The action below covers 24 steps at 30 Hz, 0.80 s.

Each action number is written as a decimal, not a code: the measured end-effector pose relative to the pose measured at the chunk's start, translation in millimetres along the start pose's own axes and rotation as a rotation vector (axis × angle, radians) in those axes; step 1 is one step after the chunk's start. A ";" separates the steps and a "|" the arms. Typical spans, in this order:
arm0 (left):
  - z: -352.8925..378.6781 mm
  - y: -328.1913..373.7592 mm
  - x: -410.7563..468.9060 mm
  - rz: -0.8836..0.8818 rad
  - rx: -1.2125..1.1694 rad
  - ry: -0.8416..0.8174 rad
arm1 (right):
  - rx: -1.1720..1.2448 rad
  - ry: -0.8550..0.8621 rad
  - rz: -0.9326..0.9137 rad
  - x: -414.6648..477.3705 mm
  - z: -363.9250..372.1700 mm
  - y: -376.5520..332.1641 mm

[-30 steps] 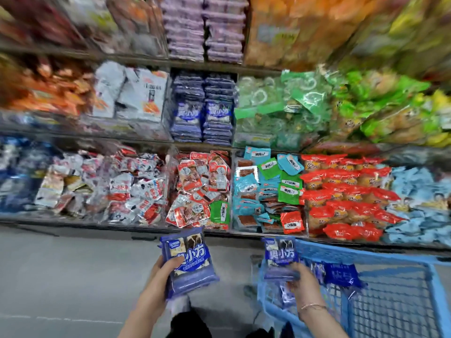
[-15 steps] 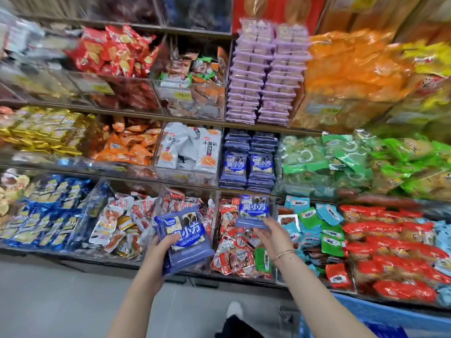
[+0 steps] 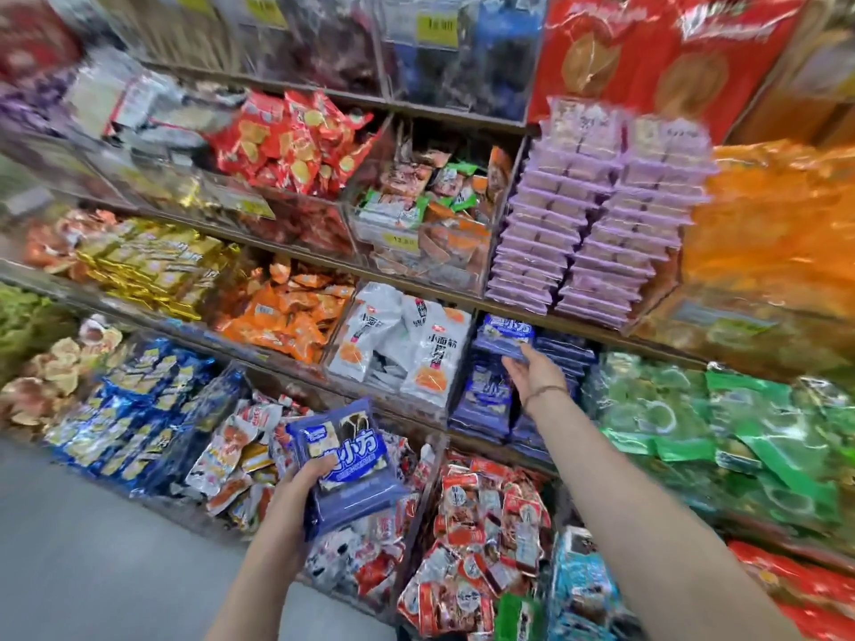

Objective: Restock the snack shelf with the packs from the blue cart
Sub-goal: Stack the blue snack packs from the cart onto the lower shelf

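While the left hand (image 3: 296, 501) grips a small stack of blue snack packs (image 3: 344, 460) near the bottom bins, thumb curled over the top one, the right hand (image 3: 539, 374) reaches far into the middle shelf (image 3: 573, 333) and pinches a single blue pack (image 3: 504, 333) by its near edge, at the top of the shelved blue stacks (image 3: 483, 395). White snack bags (image 3: 402, 344) stand just left of that compartment, green packs (image 3: 721, 423) just right.

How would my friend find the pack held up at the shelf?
Find the tall lilac stacks. Just below sits a bin of dark blue packs, between white packs and green ones. It is the topmost blue pack, the one the right hand holds.
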<state>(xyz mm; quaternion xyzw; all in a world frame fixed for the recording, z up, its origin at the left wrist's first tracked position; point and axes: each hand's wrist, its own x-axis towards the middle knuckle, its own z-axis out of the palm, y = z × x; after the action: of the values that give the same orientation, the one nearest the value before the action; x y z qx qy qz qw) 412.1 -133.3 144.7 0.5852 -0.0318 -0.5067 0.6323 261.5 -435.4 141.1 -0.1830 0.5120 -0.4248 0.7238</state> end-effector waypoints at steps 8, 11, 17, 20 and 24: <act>11.8 6.7 25.6 -0.014 -0.025 0.037 | 0.085 -0.009 0.005 19.6 24.4 -7.7; 18.8 14.2 34.6 -0.019 -0.035 -0.006 | 0.018 -0.012 0.021 8.7 24.6 -1.8; 40.2 33.4 53.1 -0.022 0.120 -0.122 | -0.467 -0.268 0.009 -72.9 10.5 26.9; 59.8 40.4 57.8 0.020 0.204 -0.196 | -0.832 -0.488 -0.011 -113.5 9.6 45.3; 81.0 44.6 55.3 0.036 0.327 -0.179 | -0.875 -0.330 -0.170 -114.1 -4.4 59.2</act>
<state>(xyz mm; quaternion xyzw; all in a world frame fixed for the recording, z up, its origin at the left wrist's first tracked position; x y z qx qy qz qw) 414.5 -237.0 173.9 0.6320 -0.1805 -0.5335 0.5323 269.7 -309.2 164.7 -0.5771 0.5042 -0.1921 0.6131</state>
